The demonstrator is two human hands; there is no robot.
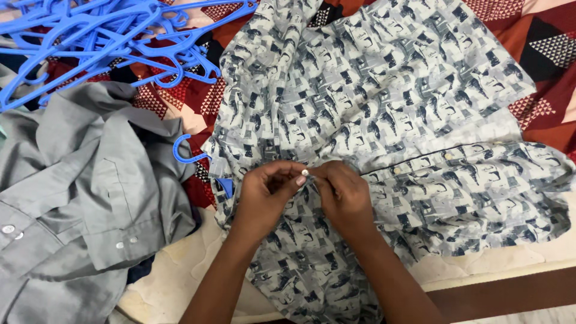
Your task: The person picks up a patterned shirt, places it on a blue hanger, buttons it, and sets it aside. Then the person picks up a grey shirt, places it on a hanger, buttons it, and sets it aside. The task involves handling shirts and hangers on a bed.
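Note:
A grey-and-white patterned shirt (390, 96) lies spread over the bed. My left hand (267, 195) and my right hand (342, 195) meet at its front placket near the collar end. Both pinch the fabric edge, and a small white button (305, 173) shows between my fingertips. More white buttons run along the placket (444, 157) to the right. A blue hanger hook (183, 153) pokes out from the shirt's left edge.
A plain grey shirt (78, 198) lies crumpled at the left. A pile of blue plastic hangers (102, 36) fills the top left. A red, black and cream patterned bedspread (546, 54) covers the bed. A wooden bed edge (510, 291) runs along the bottom right.

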